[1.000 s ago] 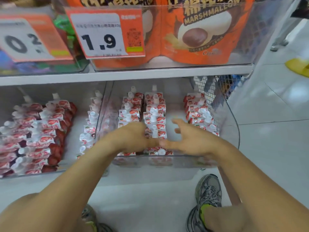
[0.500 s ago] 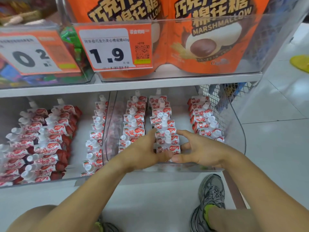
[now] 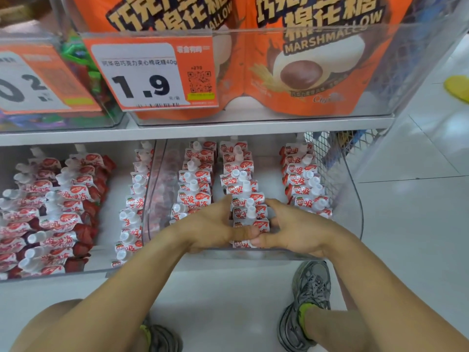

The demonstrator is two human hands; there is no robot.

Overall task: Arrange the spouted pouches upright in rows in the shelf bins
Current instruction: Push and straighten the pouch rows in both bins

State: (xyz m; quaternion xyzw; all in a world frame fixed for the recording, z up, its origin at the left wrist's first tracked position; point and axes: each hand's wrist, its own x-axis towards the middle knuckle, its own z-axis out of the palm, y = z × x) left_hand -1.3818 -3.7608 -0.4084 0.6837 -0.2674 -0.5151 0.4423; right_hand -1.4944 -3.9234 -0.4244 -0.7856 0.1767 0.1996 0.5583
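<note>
our left hand and right hand cupped round the front pouches of the middle row, squeezing them together upright, clear bin around us

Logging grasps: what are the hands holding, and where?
Both the left hand and right hand clasp the front pouches of the middle row by their sides.

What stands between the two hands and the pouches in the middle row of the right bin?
Nothing visible does. The left hand and the right hand already cup the front pouches of the middle row in the right bin, one hand on each side, with the thumbs meeting in front.
</note>
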